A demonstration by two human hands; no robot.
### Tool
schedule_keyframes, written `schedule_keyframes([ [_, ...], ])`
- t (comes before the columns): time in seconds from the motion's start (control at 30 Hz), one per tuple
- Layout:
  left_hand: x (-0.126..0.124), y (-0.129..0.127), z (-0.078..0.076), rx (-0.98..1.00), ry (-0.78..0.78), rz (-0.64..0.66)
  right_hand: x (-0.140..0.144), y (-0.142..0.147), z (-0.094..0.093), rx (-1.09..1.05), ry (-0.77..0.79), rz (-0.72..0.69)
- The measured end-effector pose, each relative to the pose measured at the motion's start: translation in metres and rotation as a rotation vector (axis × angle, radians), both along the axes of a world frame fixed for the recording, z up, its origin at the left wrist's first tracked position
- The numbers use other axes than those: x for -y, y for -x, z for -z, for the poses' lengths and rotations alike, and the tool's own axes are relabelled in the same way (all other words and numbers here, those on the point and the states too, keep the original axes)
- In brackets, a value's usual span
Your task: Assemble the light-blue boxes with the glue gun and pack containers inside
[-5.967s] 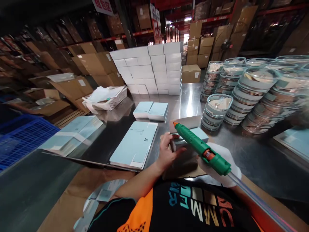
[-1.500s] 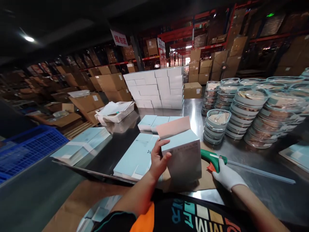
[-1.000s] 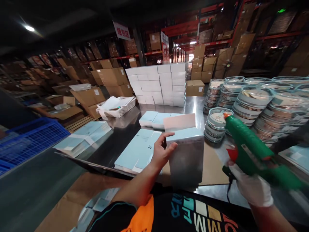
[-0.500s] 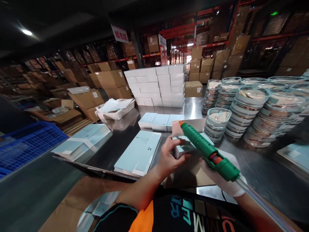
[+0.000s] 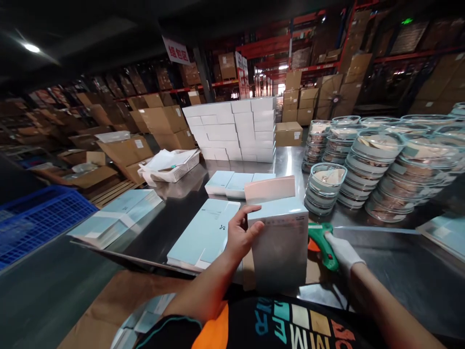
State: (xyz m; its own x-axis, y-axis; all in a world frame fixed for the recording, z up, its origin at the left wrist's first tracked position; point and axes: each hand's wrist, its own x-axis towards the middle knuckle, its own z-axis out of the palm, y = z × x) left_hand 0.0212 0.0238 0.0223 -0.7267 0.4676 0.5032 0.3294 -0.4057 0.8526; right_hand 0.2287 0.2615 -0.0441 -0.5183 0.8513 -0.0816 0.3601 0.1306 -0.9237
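Note:
My left hand [image 5: 241,235] grips the left edge of a light-blue and white box [image 5: 279,247], which stands upright in front of me. A pale pink panel [image 5: 271,189] rises behind the box's top; I cannot tell whether it is attached. Just right of the box, my right hand [image 5: 343,252], in a white glove, is closed on a green glue gun [image 5: 329,249] with an orange trigger. The gun's nozzle is hidden. A clear glue stick [image 5: 374,230] runs rightward near the gun. Beside my left hand lie flat light-blue packs [image 5: 203,230].
Small light-blue boxes [image 5: 238,184] and a wall of white boxes [image 5: 234,128] stand farther back. Stacked clear round containers [image 5: 323,186] are at the right. A white basket [image 5: 178,169], a taped bundle [image 5: 118,215] and a blue crate [image 5: 43,218] are at the left.
The box has been turned upright, showing its large face toward me. The glue gun has moved down and to the right, from above the box to beside it.

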Motion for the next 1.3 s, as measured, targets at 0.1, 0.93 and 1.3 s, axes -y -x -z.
schedule_keyframes([
  [0.1, -0.003, 0.003, 0.004, 0.132, 0.021, 0.072, -0.010, -0.004, 0.000, 0.037, -0.096, 0.066],
  [0.93, 0.007, 0.031, -0.057, -0.968, 0.375, 0.320, 0.060, 0.042, -0.089, -0.659, -0.917, -0.784],
  [1.3, 0.026, 0.078, -0.032, -0.049, 0.057, -0.367, -0.141, 0.085, -0.088, 0.461, -1.139, -0.077],
])
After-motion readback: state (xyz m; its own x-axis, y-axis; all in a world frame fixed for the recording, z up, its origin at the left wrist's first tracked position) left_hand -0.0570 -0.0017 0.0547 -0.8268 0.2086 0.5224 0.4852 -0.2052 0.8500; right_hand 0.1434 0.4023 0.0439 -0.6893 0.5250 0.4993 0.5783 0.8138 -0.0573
